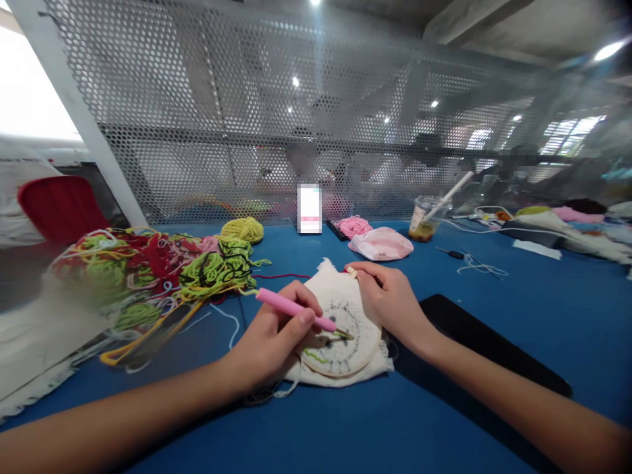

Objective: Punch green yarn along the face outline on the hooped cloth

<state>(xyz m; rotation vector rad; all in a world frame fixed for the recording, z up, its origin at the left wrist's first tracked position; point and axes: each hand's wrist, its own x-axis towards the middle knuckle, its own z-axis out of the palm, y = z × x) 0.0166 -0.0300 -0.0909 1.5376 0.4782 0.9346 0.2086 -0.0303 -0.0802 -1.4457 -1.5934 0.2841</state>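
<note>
My left hand is closed around a pink-handled punch needle. Its metal tip points right, over or on the white cloth; I cannot tell whether it pierces the fabric. A round embroidery hoop holds that cloth taut, with frayed edges sticking out. Dark drawn marks form a rough ring on the fabric, and a short line of green stitches lies at the lower left. My right hand grips the hoop's upper right rim, beside its small fastener. Green yarn trails from the needle's handle end.
Tangled yarn is heaped on the left, with a yellow skein behind. A phone stands upright at the back, near pink yarn, a pink bag and a drink cup. Thread snips and a black flat object lie right.
</note>
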